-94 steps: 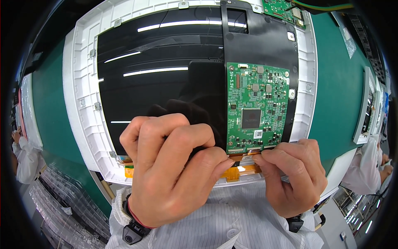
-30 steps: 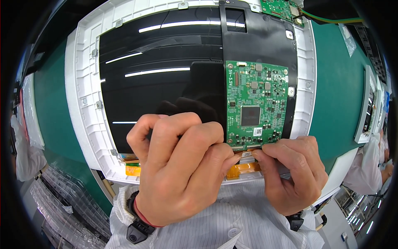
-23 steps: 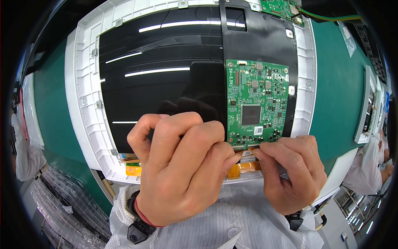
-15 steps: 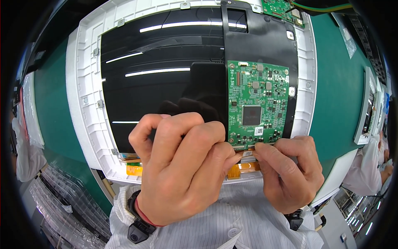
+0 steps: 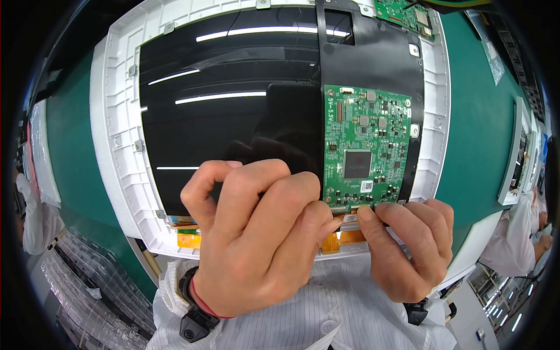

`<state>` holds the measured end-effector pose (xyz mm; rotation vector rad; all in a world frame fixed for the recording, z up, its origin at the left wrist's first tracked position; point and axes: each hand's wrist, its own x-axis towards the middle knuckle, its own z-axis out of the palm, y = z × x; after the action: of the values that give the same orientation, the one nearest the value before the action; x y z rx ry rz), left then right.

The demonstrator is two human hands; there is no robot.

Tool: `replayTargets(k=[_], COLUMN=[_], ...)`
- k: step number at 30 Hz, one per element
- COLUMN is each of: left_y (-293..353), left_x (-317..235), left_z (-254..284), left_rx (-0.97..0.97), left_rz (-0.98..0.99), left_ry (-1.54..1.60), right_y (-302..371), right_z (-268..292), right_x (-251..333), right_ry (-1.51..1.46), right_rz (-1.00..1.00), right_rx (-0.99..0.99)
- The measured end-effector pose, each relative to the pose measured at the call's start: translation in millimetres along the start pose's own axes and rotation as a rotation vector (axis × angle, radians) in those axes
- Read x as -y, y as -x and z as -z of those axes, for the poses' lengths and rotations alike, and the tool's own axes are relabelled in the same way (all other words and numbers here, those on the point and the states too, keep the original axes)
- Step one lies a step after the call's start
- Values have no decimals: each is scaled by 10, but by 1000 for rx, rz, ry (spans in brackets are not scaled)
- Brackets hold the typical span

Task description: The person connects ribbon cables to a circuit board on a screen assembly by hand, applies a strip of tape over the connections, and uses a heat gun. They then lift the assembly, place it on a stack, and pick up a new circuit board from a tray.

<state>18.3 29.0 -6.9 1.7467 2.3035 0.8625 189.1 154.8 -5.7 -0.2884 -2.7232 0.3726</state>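
A green circuit board [image 5: 367,140] lies on the right part of a black panel inside a white plastic frame [image 5: 118,96]. At the board's lower edge a small orange flat flex cable [image 5: 350,218] with a white label meets a connector. My left hand [image 5: 256,239] is closed, its fingers curled, and its fingertips hold the cable's left side. My right hand [image 5: 411,251] is closed as well, with thumb and index finger at the cable and the board's lower edge. The fingertips hide part of the connector. Further orange flex strip [image 5: 331,242] shows below.
The glossy black panel [image 5: 227,128] reflects ceiling lights. Another small green board [image 5: 402,14] sits at the top right near a cable. A green mat [image 5: 73,146] lies beneath. Clear plastic trays [image 5: 87,286] are at lower left; a co-worker's sleeve [image 5: 504,233] is at right.
My right index finger has moved slightly right along the board's lower edge, leaving a small gap from the thumb. The frame and board have shifted slightly in the view. My left hand stays nearly still.
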Motion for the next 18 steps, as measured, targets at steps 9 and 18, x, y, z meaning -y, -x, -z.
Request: replayTargets(k=[9,18], left_y=[12,0], left_x=[-16,-7], left_z=[33,39], left_rx=[22,27], left_rz=[16,17], left_ry=[-1,9], right_y=[-82,-171], right_z=[50,-8], right_x=[7,47], right_ry=[-230,-141], right_rz=[-280,-412], right_rx=[-85,-51])
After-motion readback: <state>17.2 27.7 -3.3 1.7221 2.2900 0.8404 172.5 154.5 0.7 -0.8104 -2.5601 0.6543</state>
